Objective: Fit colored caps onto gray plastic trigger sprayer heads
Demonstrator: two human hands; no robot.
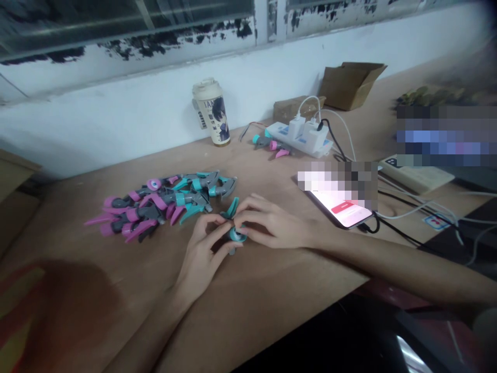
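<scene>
Hands, left hand (202, 249) and right hand (272, 224), pinched one teal sprayer head (236, 234), which so light a fingertip grip risked dropping.

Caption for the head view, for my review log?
Left hand and right hand hold a teal sprayer head beside a pile of sprayer heads on the table.

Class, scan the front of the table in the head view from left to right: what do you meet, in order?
pile of pink and teal trigger nozzles → left hand → teal nozzle, pinched by both hands → right hand → phone
</scene>
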